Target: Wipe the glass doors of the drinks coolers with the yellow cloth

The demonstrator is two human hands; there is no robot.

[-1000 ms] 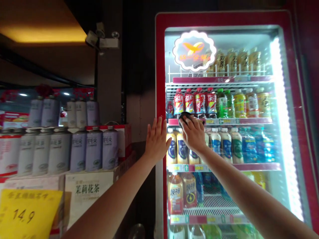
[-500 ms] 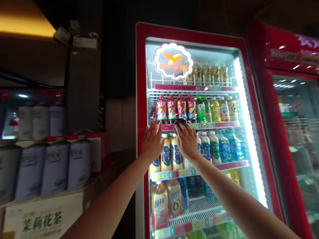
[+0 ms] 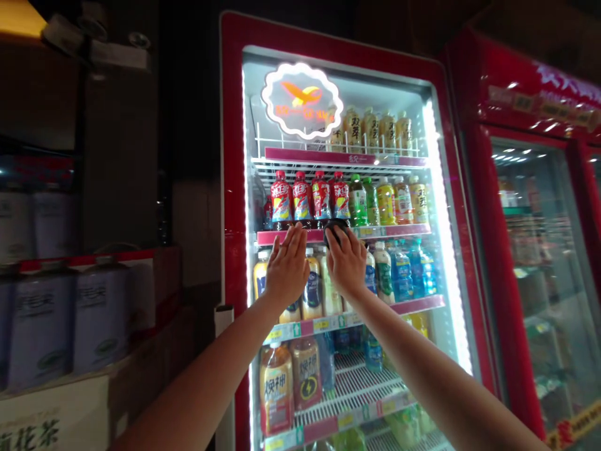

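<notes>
In the head view a red-framed glass-door drinks fridge (image 3: 232,188) stands lit in front of me. My left hand (image 3: 287,266) is stretched out at its glass, palm forward and fingers extended, holding nothing. Just to the right, my right hand (image 3: 347,263) has its fingers curled over a small black rounded thing (image 3: 335,232) at the glass; its exact kind cannot be made out. Behind the hands, red-capped bottles (image 3: 301,197) line one shelf and pale bottles with dark labels (image 3: 312,288) line the one below. Both arms hide part of the lower shelves.
A second red fridge (image 3: 509,250) adjoins on the right. To the left, several pale lilac canisters (image 3: 101,319) stand on cartons (image 3: 51,407) beside a dark pillar (image 3: 119,156). A glowing scalloped sign (image 3: 302,100) shows at the fridge's upper left.
The view has turned rightward, so the fridge sits further left in it. The two hands have come a little closer together, with the black thing still under my right hand.
</notes>
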